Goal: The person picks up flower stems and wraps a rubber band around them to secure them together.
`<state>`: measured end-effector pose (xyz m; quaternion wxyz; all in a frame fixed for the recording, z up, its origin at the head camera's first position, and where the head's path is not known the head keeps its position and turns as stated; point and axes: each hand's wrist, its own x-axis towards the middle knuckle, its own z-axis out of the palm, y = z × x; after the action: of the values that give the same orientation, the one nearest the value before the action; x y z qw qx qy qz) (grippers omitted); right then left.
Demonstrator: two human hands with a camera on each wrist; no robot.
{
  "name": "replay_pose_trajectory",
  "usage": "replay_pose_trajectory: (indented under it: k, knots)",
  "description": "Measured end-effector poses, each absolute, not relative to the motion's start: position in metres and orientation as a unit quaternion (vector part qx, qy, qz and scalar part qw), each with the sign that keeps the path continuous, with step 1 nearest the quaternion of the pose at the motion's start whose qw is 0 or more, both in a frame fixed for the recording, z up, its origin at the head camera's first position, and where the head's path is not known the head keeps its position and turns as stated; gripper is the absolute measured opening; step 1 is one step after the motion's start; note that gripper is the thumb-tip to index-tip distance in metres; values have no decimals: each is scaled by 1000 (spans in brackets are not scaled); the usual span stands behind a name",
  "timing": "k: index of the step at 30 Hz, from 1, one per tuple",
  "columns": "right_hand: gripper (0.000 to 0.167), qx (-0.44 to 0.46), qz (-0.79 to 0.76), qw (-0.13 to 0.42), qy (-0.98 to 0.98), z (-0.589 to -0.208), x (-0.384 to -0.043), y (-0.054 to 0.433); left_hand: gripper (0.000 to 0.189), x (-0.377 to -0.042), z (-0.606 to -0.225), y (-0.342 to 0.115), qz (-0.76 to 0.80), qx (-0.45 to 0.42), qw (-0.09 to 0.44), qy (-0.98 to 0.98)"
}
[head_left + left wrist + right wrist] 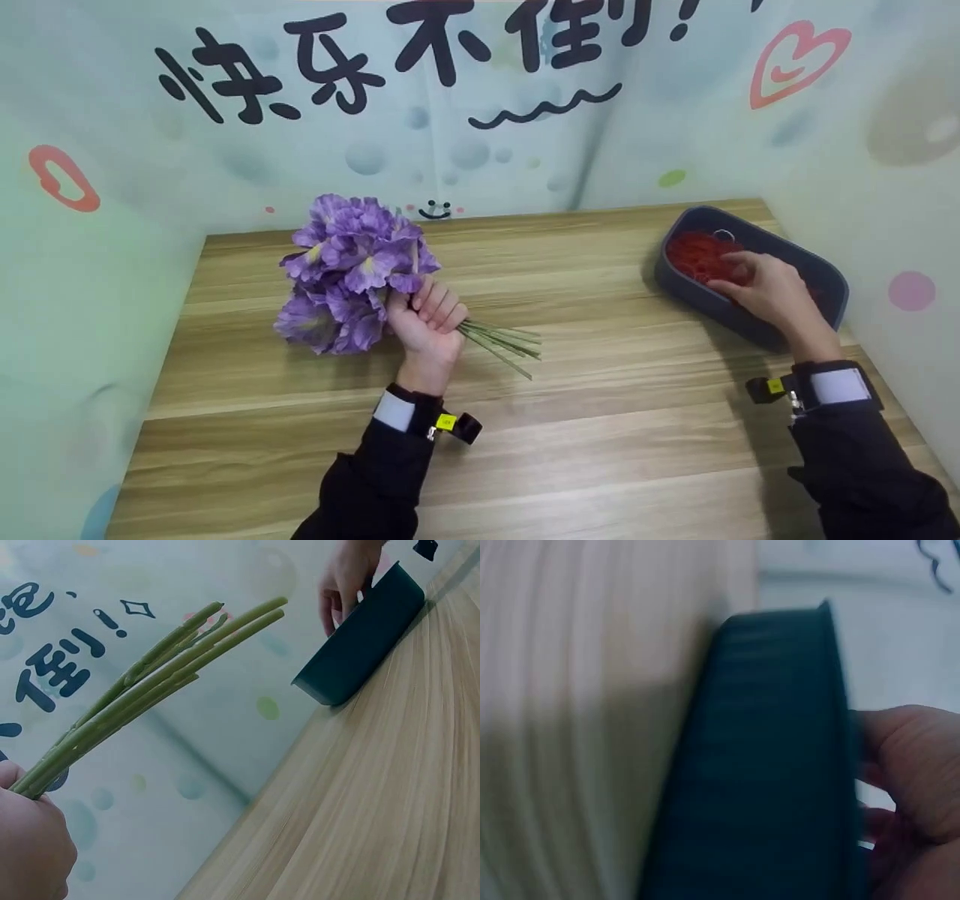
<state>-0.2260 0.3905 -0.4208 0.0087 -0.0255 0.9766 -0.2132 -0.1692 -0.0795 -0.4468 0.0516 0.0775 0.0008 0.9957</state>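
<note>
My left hand grips a bunch of purple artificial flowers by the stems, close under the blossoms. The green stems stick out past the hand to the right. In the left wrist view the stem ends fan out above the left hand. At the right, my right hand reaches into a dark blue box over a pile of red rubber bands. Its thumb and forefinger stand apart at the bands. In the right wrist view the box wall hides the fingertips.
A wood-grain table lies under both hands. Printed backdrop cloth rises behind it and at both sides. The box stands near the table's right edge. Each wrist wears a strapped camera.
</note>
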Motion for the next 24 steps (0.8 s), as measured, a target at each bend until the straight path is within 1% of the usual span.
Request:
replay_pose_trajectory:
  k: [2,4,9,16,20,24]
  knots:
    - [55,-22,-216,23,976,-428,-230,395,53,-170,-447,-79,996,70,49,4]
    - [49,-18,-225,26,974,-433,-232,397,53,-170,-448,-79,997,67,48,8]
    - [37,2,-242,-4,970,-438,-230,397,53,-169,-448,-79,997,66,45,20]
    - [43,24,-266,-40,963,-439,-223,393,50,-169,-447,-80,998,44,35,27]
    - [40,24,-274,-89,957,-439,-219,391,53,-170,-447,-80,998,49,35,25]
    - [32,23,-287,-159,944,-440,-216,389,55,-170,-448,-80,997,62,44,21]
